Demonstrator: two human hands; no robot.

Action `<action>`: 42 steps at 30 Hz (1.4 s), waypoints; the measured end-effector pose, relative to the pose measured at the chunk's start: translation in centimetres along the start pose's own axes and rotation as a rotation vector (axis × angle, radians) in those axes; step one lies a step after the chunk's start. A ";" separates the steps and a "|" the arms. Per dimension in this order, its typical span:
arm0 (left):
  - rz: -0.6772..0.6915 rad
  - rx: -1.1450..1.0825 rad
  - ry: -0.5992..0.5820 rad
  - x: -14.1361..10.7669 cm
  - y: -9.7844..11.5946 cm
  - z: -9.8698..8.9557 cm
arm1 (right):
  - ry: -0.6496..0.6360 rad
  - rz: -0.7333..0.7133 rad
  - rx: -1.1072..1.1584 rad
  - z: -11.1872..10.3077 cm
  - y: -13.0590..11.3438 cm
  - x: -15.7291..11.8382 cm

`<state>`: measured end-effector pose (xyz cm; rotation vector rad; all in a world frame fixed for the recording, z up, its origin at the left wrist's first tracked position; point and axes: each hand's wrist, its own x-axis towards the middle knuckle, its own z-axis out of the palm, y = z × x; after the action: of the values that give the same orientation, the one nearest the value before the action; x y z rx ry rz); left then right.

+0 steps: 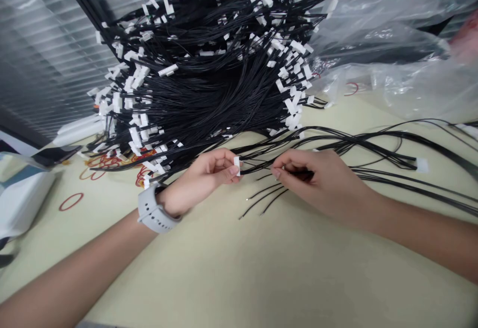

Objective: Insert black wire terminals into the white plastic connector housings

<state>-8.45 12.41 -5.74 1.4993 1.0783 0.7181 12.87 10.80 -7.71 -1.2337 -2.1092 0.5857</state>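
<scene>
beyond: cable heap, plastic bag | left grip: pinching white connector | right grip: pinching black wires

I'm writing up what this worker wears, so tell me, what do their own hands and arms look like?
Both hands are gloveless, and no sleeve shows on either forearm. The left hand has a pale grey strap around its wrist, like a watch band, with small dark holes. The right hand has nothing visible around its wrist.
</scene>
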 end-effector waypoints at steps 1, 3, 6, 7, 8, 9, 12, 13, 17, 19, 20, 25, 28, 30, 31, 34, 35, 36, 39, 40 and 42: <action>0.000 0.001 -0.002 0.0 0.0 0.0 | 0.003 -0.006 -0.008 0.0 0.0 0.0; 0.000 0.001 -0.003 0.0 0.1 0.0 | 0.006 -0.033 -0.035 0.0 0.1 0.0; 0.000 0.001 -0.010 -0.1 0.2 0.0 | 0.021 -0.088 -0.097 0.1 0.2 0.0; 0.000 0.002 -0.012 -0.1 0.3 0.0 | 0.028 -0.105 -0.119 0.1 0.3 0.0; -0.002 0.004 -0.014 -0.1 0.3 0.0 | 0.038 -0.118 -0.137 0.2 0.3 0.0; -0.003 0.007 -0.014 -0.1 0.3 0.0 | 0.049 -0.125 -0.152 0.2 0.4 0.0; -0.008 0.018 -0.015 -0.1 0.4 0.0 | 0.069 -0.120 -0.174 0.3 0.5 0.0; -0.010 0.018 -0.018 -0.1 0.3 0.0 | 0.074 -0.113 -0.177 0.3 0.5 0.0; -0.015 0.025 -0.031 -0.1 0.3 0.0 | 0.098 -0.107 -0.172 0.2 0.5 -0.1; -0.017 0.035 -0.038 -0.1 0.3 -0.1 | 0.120 -0.107 -0.163 0.1 0.3 -0.1; -0.019 0.035 -0.041 -0.1 0.4 -0.1 | 0.128 -0.106 -0.157 0.1 0.3 -0.1; -0.021 0.036 -0.039 -0.1 0.5 0.0 | 0.145 -0.112 -0.136 0.0 0.1 -0.1; -0.008 0.045 -0.048 -0.1 0.5 0.0 | 0.166 -0.117 -0.140 0.1 0.1 -0.1; -0.006 0.050 -0.051 0.0 0.5 0.0 | 0.166 -0.113 -0.141 0.1 0.1 -0.1; -0.008 0.050 -0.051 0.0 0.5 0.0 | 0.160 -0.113 -0.144 0.1 0.2 -0.1; -0.013 0.048 -0.049 0.0 0.5 0.0 | 0.143 -0.119 -0.155 0.1 0.3 -0.1; -0.012 0.050 -0.048 0.0 0.5 0.0 | 0.137 -0.120 -0.159 0.1 0.3 -0.1; -0.011 0.052 -0.046 0.0 0.5 0.0 | 0.135 -0.119 -0.161 0.1 0.3 -0.1; -0.009 0.054 -0.052 -0.1 0.5 0.0 | 0.134 -0.114 -0.160 0.1 0.3 -0.2; -0.010 0.054 -0.056 -0.1 0.5 0.0 | 0.135 -0.115 -0.157 0.1 0.3 -0.2; -0.015 0.055 -0.061 -0.1 0.4 0.0 | 0.142 -0.117 -0.150 0.1 0.3 -0.2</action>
<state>-8.42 12.36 -5.29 1.5481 1.0695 0.6324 13.05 10.79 -8.02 -1.1856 -2.1187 0.2837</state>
